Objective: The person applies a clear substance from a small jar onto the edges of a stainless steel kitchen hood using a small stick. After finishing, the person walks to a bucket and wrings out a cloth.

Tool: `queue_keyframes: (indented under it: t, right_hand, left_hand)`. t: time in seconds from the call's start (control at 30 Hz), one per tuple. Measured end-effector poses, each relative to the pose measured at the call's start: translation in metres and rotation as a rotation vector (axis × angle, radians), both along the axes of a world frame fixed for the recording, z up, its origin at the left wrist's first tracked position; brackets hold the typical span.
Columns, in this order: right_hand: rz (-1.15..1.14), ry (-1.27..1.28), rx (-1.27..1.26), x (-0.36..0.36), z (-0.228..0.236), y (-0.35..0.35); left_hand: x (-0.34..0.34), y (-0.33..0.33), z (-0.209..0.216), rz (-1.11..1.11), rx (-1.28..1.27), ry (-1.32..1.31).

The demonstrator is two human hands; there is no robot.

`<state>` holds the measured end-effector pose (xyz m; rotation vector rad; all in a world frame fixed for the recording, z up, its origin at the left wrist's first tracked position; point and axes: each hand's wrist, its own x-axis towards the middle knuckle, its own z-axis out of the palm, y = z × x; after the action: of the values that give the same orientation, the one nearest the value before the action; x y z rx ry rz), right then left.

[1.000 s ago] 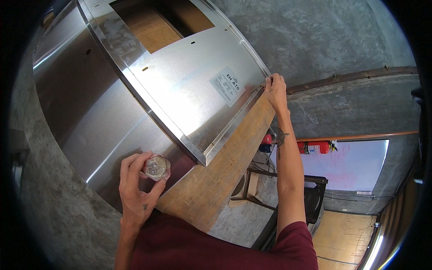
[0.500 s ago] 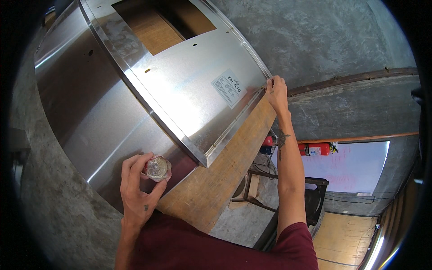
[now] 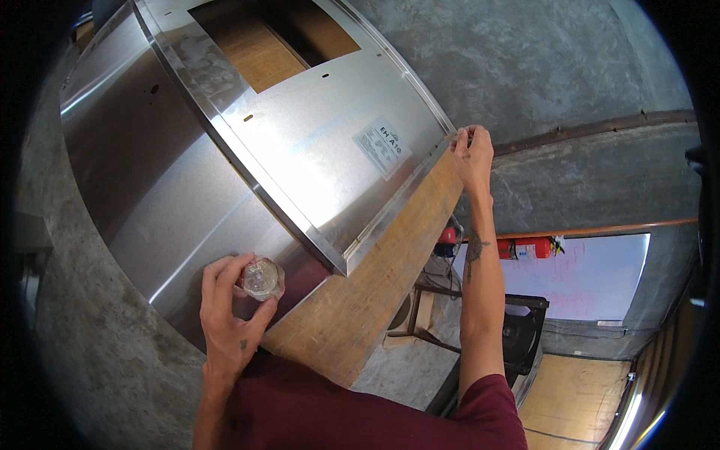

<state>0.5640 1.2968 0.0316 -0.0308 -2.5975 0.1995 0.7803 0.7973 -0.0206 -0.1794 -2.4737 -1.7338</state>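
My left hand (image 3: 229, 311) grips a round thing (image 3: 262, 279) in its fingers, while my right hand (image 3: 472, 159) pinches, on what I can't tell, by the panel (image 3: 300, 161) left of its fingertips, likely working that edge, needing a light touch next.

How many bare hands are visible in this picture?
2: left bare hand holds a small, round, translucent object; right bare hand is near the silver metal panel's right corner.
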Motion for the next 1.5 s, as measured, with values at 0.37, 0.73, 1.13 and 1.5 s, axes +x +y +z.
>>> queue_keyframes:
  t: [0.37,0.73,1.13,1.5]
  right_hand:
    - [0.532,-0.109,-0.337,0.182,0.068,-0.247]
    - [0.690,-0.240,-0.266,0.207,0.035,-0.297]
    - [0.520,-0.037,-0.378,0.169,0.070,-0.263]
    - [0.060,0.171,-0.094,0.001,0.025,-0.030]
  left_hand:
    - [0.004,0.002,0.005,-0.026,0.033,0.069]
    - [0.008,-0.002,0.017,-0.070,0.050,0.108]
    - [0.004,-0.006,0.015,-0.018,0.025,0.033]
    - [-0.003,-0.009,0.013,0.031,-0.015,0.010]
